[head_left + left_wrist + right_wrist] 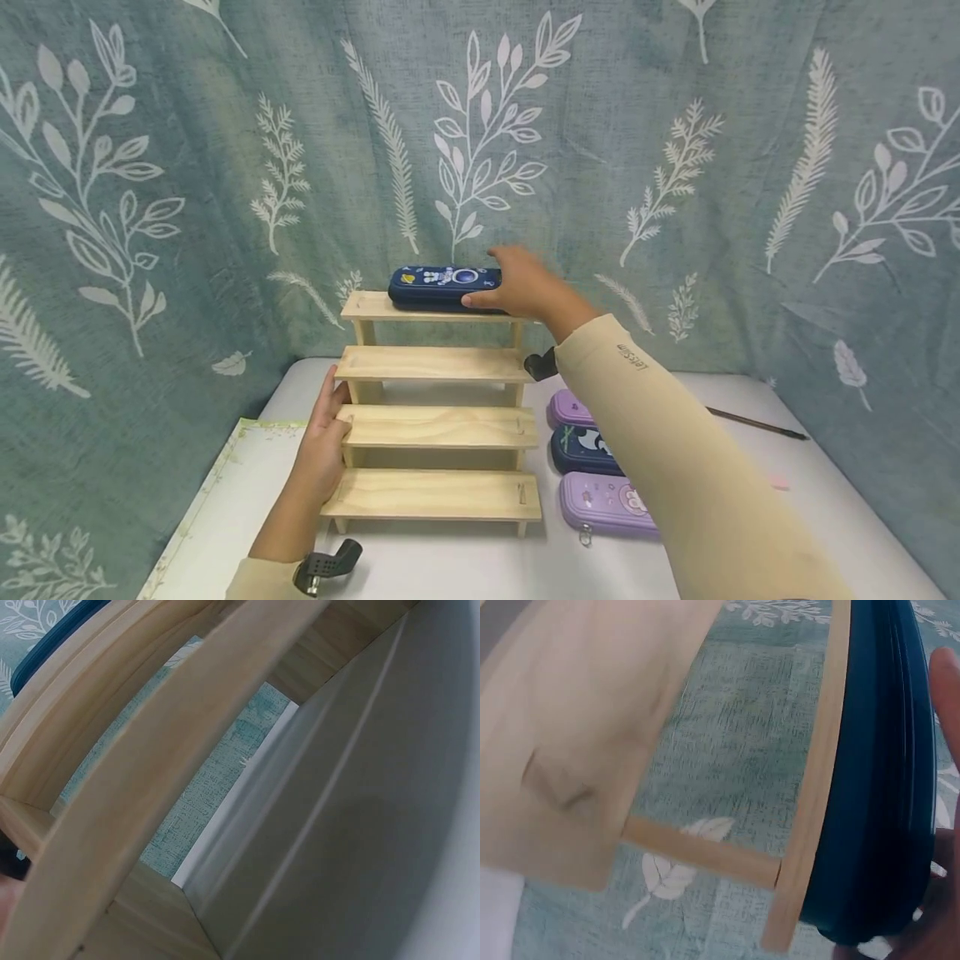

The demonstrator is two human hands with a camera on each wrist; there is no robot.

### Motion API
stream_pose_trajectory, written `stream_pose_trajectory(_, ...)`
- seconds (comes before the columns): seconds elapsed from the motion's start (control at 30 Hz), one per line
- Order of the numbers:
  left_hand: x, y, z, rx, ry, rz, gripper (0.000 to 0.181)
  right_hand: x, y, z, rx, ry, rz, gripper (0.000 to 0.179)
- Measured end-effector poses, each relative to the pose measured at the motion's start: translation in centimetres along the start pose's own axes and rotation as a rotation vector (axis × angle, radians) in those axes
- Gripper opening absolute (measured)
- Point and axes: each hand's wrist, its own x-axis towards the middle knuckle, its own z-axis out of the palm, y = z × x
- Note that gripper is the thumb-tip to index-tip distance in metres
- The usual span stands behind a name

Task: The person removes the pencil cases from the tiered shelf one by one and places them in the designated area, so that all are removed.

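A four-tier wooden stand (435,362) rises in steps. On its top tier lies a dark blue pencil case (431,279) with an astronaut picture; its side (870,772) shows along the top board in the right wrist view. My right hand (521,283) is at the case's right end, covering it, thumb across the front edge and index finger extended above the back. With my left hand (322,442) I hold the stand's left side, thumb at the third tier down and fingers along the edge. In the left wrist view the boards (150,765) cross close up.
Right of the stand lie a purple pencil case (570,408), a dark panda pencil case (581,450) and a lilac pencil case (607,504), partly behind my right sleeve. A thin dark stick (757,422) lies farther right. Patterned cloth (645,167) hangs behind the white table (442,567).
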Motion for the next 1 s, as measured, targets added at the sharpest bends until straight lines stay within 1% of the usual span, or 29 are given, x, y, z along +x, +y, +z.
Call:
stream_pose_trajectory(0.1,0.1,0.1,0.0,0.005,-0.001,0.015,0.098,0.3,0.0,0.5,0.000,-0.011,0.008,0.107)
stream_pose_trajectory(0.27,0.3,0.0,0.0,0.004,-0.004,0.005,0.100,0.4,0.4,1.0,-0.013,-0.005,0.022,0.100)
stream_pose_trajectory(0.47,0.4,-0.3,0.0,0.026,-0.018,0.017,0.098,0.1,0.6,1.1,0.001,-0.007,0.028,0.089)
stream_pose_trajectory(0.57,0.3,-0.4,-0.1,0.047,-0.025,0.025,0.097,0.0,0.7,1.0,0.001,-0.017,0.030,0.087)
stream_pose_trajectory(0.7,0.2,-0.4,-0.1,0.049,-0.014,0.010,0.097,-0.4,0.5,0.9,-0.001,-0.027,0.026,0.084)
stream_pose_trajectory(0.83,0.0,-0.4,-0.2,0.048,-0.004,-0.010,0.098,-1.3,0.3,0.8,-0.010,-0.037,0.020,0.079)
stream_pose_trajectory(0.93,-0.1,-0.5,-0.2,0.046,0.001,-0.014,0.099,-1.9,0.4,0.7,-0.007,-0.040,0.021,0.081)
stream_pose_trajectory(1.0,-0.1,-0.6,-0.2,0.041,0.005,-0.012,0.099,-2.2,0.5,0.8,-0.004,-0.033,0.012,0.078)
